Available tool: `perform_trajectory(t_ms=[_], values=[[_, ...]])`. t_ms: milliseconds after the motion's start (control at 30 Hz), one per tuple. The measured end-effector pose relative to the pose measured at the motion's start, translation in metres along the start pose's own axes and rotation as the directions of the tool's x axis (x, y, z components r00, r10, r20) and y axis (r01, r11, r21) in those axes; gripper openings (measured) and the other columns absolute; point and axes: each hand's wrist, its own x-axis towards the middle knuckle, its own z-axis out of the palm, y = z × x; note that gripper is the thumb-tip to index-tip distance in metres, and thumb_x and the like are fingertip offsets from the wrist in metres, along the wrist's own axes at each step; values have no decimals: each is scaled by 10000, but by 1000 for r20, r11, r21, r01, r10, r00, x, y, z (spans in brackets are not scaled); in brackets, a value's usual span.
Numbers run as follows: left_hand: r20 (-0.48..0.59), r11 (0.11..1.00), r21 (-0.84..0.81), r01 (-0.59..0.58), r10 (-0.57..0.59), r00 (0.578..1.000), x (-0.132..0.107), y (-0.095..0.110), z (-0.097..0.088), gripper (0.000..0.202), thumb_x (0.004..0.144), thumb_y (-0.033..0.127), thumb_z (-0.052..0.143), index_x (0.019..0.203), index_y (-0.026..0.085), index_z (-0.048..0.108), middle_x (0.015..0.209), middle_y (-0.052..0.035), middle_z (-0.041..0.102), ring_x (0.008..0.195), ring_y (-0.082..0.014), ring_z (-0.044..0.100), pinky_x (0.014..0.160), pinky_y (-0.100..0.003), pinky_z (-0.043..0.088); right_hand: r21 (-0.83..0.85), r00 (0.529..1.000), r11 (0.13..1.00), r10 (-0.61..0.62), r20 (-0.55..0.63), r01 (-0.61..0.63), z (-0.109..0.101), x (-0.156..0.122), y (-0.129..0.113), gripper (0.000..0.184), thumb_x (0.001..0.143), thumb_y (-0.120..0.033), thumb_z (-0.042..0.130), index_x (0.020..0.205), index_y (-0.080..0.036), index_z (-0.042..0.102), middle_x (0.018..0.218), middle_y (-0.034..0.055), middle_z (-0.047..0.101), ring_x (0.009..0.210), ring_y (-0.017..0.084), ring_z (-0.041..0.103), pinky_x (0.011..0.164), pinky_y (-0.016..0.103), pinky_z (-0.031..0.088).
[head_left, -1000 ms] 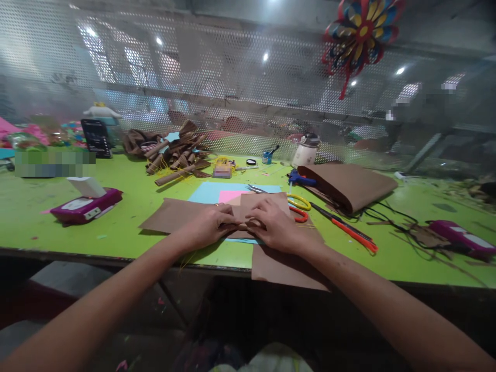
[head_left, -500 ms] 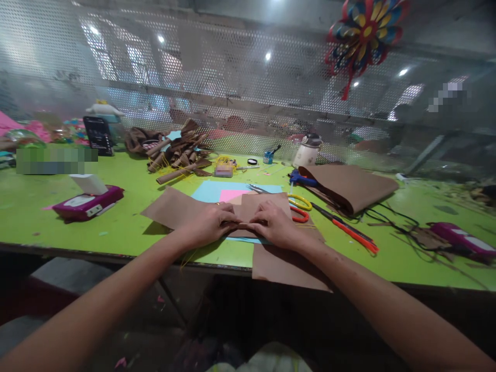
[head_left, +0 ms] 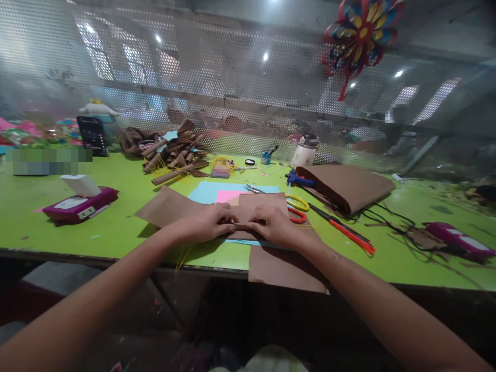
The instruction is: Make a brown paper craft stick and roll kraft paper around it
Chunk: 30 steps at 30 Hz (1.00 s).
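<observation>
A sheet of brown paper (head_left: pixel 170 206) lies across the table in front of me, its near edge rolled into a thin fold between my hands. My left hand (head_left: pixel 211 222) has its fingers curled down on the fold's left part. Close by on the right, my right hand (head_left: pixel 269 222) pinches the same rolled edge. Beneath are light blue paper (head_left: pixel 201 190) and pink paper (head_left: pixel 228 196). Scissors (head_left: pixel 297 202) with yellow and red handles lie partly under the paper at the right. Another brown sheet (head_left: pixel 282 271) hangs over the table's front edge below my right wrist.
A blue glue gun (head_left: pixel 300 179) and folded brown paper (head_left: pixel 349 186) are on the right, near a red-handled tool (head_left: pixel 352 235) and dark cords. Rolled brown paper pieces (head_left: pixel 180 152) are piled behind. A purple power strip (head_left: pixel 81 204) lies left, by an upright phone (head_left: pixel 92 135).
The view has shifted slightly, so everything sits a little further left. Both hands stay on the rolled edge, with slightly more of the roll showing between them.
</observation>
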Motion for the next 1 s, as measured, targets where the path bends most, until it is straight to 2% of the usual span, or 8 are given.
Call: perform_trajectory(t_ms=[133, 333, 467, 600, 733, 833, 900, 1000], values=[[-2, 998, 38, 55, -55, 999, 5, 1, -2, 343, 872, 437, 428, 898, 192, 666, 859, -43, 616, 736, -150, 537, 637, -229, 370, -2, 999, 1000, 6, 36, -6, -3, 2, 1, 250, 889, -282, 507, 811, -138, 696, 776, 58, 640, 683, 122, 526, 625, 235, 357], [40, 965, 236, 118, -131, 991, 15, 6, -6, 292, 850, 365, 446, 789, 207, 684, 744, -38, 635, 635, -146, 536, 568, -241, 330, -71, 999, 997, 29, 46, -25, -5, 3, 0, 302, 893, -329, 505, 755, -149, 705, 736, 54, 609, 682, 126, 498, 633, 251, 331], [13, 934, 337, 121, -133, 991, 18, 10, -4, 287, 844, 320, 442, 755, 204, 690, 788, -55, 629, 666, -161, 546, 598, -257, 350, -53, 997, 997, 57, 58, -54, -2, 4, 2, 286, 894, -295, 494, 744, -145, 686, 735, 50, 614, 642, 116, 502, 603, 240, 334], [-37, 934, 334, 124, -119, 992, 16, 11, 3, 346, 875, 311, 397, 738, 184, 688, 792, -72, 615, 677, -162, 547, 615, -261, 367, -34, 997, 999, 44, 61, -42, -3, 7, 2, 226, 884, -244, 492, 812, -151, 684, 790, 56, 660, 691, 134, 532, 632, 239, 361], [-110, 931, 324, 169, -140, 984, 10, 12, 11, 337, 880, 318, 403, 772, 170, 685, 782, -80, 614, 679, -175, 549, 610, -271, 376, 22, 994, 998, 63, 92, -65, -6, 9, 0, 234, 889, -266, 492, 849, -158, 696, 818, 55, 691, 702, 145, 548, 646, 243, 378], [-205, 950, 245, 196, -147, 968, 6, 14, 14, 273, 874, 301, 439, 933, 169, 670, 856, -82, 625, 752, -184, 565, 662, -275, 403, 51, 992, 996, 61, 109, -66, -8, 10, 2, 237, 886, -290, 504, 860, -171, 707, 805, 43, 700, 699, 146, 553, 643, 240, 383], [-240, 965, 206, 164, -112, 964, 3, 16, 15, 260, 874, 292, 454, 989, 179, 658, 918, -80, 616, 793, -177, 564, 690, -268, 411, 55, 993, 996, 57, 107, -63, -9, 11, 3, 244, 888, -302, 499, 888, -183, 711, 824, 40, 704, 709, 148, 561, 644, 239, 387], [-217, 972, 219, 80, -32, 976, 1, 21, 15, 270, 887, 301, 443, 896, 180, 683, 915, -75, 599, 791, -162, 556, 696, -257, 410, 49, 991, 996, 67, 116, -73, -9, 12, 4, 256, 893, -311, 488, 901, -193, 715, 829, 41, 707, 703, 147, 569, 638, 239, 388]])
